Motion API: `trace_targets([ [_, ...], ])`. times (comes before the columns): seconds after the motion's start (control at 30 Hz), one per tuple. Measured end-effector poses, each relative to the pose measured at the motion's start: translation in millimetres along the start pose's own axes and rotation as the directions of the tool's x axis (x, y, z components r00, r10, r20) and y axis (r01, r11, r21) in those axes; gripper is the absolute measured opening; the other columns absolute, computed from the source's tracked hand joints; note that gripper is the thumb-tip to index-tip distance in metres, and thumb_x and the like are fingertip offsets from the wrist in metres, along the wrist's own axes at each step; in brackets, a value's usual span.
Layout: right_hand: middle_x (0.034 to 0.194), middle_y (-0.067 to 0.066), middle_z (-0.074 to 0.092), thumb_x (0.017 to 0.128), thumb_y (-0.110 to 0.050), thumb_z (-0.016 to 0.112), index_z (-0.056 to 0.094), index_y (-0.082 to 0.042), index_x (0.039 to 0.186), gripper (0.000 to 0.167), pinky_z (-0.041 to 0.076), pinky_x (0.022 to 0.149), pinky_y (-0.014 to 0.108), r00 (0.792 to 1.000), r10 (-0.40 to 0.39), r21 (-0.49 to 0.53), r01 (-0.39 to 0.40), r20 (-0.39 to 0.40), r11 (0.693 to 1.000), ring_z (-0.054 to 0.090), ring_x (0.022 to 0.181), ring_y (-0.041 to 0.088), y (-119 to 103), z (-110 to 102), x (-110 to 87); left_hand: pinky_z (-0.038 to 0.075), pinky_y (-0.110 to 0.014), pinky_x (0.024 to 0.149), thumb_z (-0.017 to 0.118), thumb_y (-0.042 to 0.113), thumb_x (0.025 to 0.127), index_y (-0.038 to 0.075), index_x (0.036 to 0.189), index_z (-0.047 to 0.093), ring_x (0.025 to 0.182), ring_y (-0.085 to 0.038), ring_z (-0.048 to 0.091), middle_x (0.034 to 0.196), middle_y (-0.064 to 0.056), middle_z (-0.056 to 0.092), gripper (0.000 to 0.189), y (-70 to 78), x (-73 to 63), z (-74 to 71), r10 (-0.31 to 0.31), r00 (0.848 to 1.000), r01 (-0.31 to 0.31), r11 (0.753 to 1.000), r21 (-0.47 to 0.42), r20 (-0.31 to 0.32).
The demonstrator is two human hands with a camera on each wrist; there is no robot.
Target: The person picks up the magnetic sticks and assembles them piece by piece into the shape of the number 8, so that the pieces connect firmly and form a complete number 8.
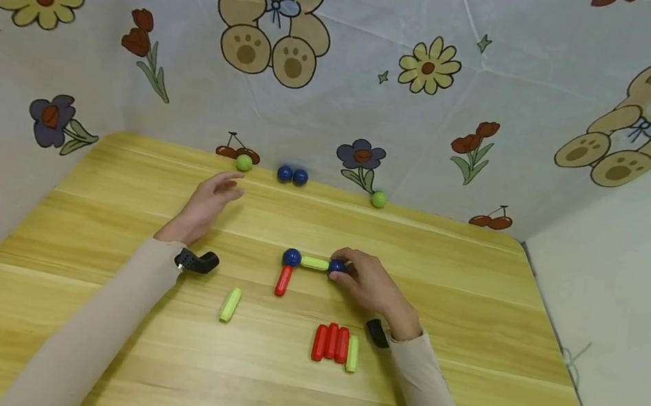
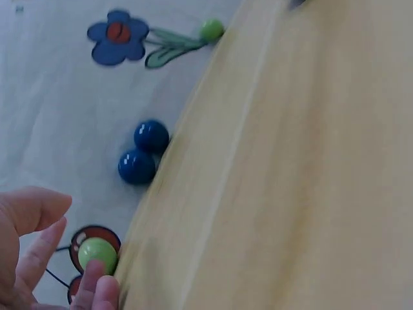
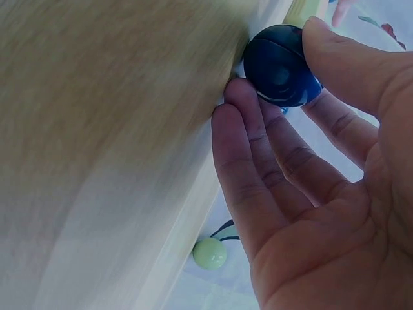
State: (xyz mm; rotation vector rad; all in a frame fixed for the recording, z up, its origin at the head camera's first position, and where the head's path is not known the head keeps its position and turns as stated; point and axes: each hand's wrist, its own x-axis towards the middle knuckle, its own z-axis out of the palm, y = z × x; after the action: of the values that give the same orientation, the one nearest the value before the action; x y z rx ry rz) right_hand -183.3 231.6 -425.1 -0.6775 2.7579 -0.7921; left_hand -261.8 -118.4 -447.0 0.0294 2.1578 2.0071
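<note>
In the head view, my right hand (image 1: 375, 285) holds a blue ball (image 1: 336, 266) between thumb and fingers; the right wrist view shows the thumb on one side of this ball (image 3: 274, 61). That ball joins a yellow-green stick (image 1: 314, 264), whose other end meets a second blue ball (image 1: 291, 257). From that second ball a red stick (image 1: 283, 281) points toward me. My left hand (image 1: 208, 204) hovers at the back left, fingers loosely extended, holding nothing. Closest to it is a green ball (image 1: 244, 162), partly behind a fingertip in the left wrist view.
Along the table's back edge sit two blue balls (image 1: 292, 175) and another green ball (image 1: 379, 199). A loose yellow-green stick (image 1: 230, 305) lies front left. Several red sticks (image 1: 332, 340) lie beside a yellow-green one (image 1: 352, 354). A printed cloth (image 1: 338, 114) hangs behind the table.
</note>
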Motion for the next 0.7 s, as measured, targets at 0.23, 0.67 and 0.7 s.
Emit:
trace_targets([
  [0.23, 0.113, 0.007, 0.068, 0.098, -0.02, 0.066, 0.063, -0.008, 0.121, 0.026, 0.055, 0.091, 0.041, 1.0, -0.017, -0.005, 0.017, -0.013, 1.0, 0.066, 0.099, 0.022, -2.2, -2.0, -0.9, 0.025, -0.05, 0.12, 0.053, 0.021, 0.105, 0.023, 0.157, 0.032, 0.151, -0.034, 0.02, 0.165, -0.018, 0.014, 0.057, 7.6, 42.0, -3.3, -0.01, 0.998, 0.013, 0.998, 0.053, -0.07],
  [0.67, 0.114, 0.007, 0.068, 0.099, -0.021, 0.065, 0.063, -0.008, 0.123, 0.027, 0.054, 0.092, 0.041, 1.0, -0.025, -0.006, 0.025, -0.013, 1.0, 0.066, 0.1, 0.021, -1.9, -1.0, 0.5, 0.032, -0.052, 0.113, 0.057, 0.017, 0.103, 0.02, 0.152, 0.043, 0.145, -0.041, 0.022, 0.158, -0.014, 0.035, 0.051, 10.7, 61.6, 2.7, -0.035, 0.986, 0.066, 0.979, 0.191, -0.161],
  [0.7, 0.114, 0.007, 0.068, 0.099, -0.021, 0.065, 0.062, -0.008, 0.123, 0.028, 0.054, 0.092, 0.041, 1.0, -0.022, -0.004, 0.022, -0.008, 1.0, 0.066, 0.1, 0.021, -2.6, -0.5, 0.7, 0.034, -0.051, 0.112, 0.057, 0.016, 0.103, 0.018, 0.151, 0.044, 0.143, -0.04, 0.027, 0.156, -0.015, 0.037, 0.051, 9.4, 60.4, 2.7, -0.026, 0.986, 0.059, 0.979, 0.197, -0.167],
])
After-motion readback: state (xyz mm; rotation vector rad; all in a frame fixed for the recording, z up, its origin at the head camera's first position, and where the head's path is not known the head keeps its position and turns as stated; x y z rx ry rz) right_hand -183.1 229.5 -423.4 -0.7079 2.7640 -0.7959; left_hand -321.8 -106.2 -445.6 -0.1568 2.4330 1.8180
